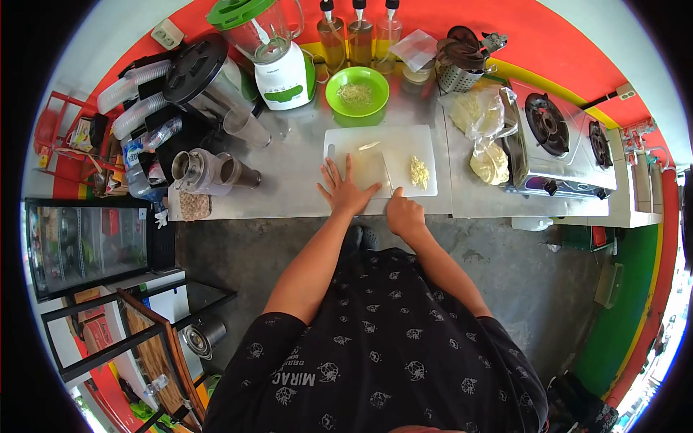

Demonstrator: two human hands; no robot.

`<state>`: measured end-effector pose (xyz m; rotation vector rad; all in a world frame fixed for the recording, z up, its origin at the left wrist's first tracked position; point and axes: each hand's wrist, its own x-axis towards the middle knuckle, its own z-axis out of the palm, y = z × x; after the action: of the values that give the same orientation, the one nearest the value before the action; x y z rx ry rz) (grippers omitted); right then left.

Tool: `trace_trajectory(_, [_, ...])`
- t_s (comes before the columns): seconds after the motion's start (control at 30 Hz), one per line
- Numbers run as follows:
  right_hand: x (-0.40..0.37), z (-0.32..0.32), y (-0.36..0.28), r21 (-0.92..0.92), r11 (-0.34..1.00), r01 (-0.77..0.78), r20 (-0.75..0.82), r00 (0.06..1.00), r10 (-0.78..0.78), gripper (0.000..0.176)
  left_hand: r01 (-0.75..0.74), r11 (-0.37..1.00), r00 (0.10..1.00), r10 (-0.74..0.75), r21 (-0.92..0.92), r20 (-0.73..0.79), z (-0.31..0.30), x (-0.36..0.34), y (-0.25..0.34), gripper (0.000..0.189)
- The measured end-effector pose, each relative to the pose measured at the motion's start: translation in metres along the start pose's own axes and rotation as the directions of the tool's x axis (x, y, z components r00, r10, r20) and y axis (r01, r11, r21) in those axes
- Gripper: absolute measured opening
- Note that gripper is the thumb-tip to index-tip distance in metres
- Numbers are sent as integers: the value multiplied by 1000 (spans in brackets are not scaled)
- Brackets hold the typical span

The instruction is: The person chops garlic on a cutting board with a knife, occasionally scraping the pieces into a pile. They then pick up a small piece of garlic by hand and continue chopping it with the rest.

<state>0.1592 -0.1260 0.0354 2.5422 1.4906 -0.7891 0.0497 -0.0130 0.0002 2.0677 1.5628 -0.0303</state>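
Note:
A white cutting board (426, 137) lies on the steel counter. My right hand (406, 213) is closed at the board's front edge around the handle of a broad-bladed knife (373, 167). The blade rests on the board, apparently flat, and the handle is hidden in my fingers. My left hand (348, 193) is spread open over the board's left front part, its thumb at the blade's near side. Beyond the blade lies a small pale sliver (369, 145). To the right sits a pile of finely chopped pale yellow pieces (419, 173), perhaps garlic.
A green bowl (333, 101) with pale shreds stands behind the board. Farther back are a blender (285, 79) and several pump bottles (359, 40). A metal jar (189, 169) stands left. Plastic bags (480, 115) and a gas stove (556, 155) are at right.

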Motion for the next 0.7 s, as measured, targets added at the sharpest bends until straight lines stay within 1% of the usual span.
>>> trace_trajectory(0.13, [-1,6,-1,-21,1000,5,32,999,-4,52,1,1000,1000,-1,2,6,-1,-2,0,124])
trace_trajectory(0.2, [2,12,-2,-54,999,-7,-53,999,4,45,4,1000,1000,-4,5,1,-4,-3,2,124])
trace_trajectory(0.23, [4,12,-2,-58,998,-7,-46,999,4,45,9,1000,1000,-9,-2,25,-8,-4,4,122])
trace_trajectory(0.3, [7,11,-1,-118,993,24,-132,990,-40,32,20,1000,998,-20,-13,53,-9,-8,5,120])
trace_trajectory(0.33, [5,9,0,-121,992,25,-130,991,-41,32,19,1000,999,-19,-13,51,-9,-7,5,120])
trace_trajectory(0.4, [2,5,-1,-137,990,40,-75,996,-50,30,14,1000,999,-14,-9,45,-9,-5,5,120])
trace_trajectory(0.5, [5,13,-4,-81,997,-6,-121,993,-4,32,17,1000,999,-18,13,46,-9,-6,5,120])
trace_trajectory(0.6, [13,7,-3,-35,999,29,-94,995,-32,34,15,1000,998,-15,-3,53,-9,-7,3,120])
trace_trajectory(0.7, [5,2,-5,-83,996,28,-84,996,-36,36,10,1000,999,-10,-8,45,-10,-2,6,121])
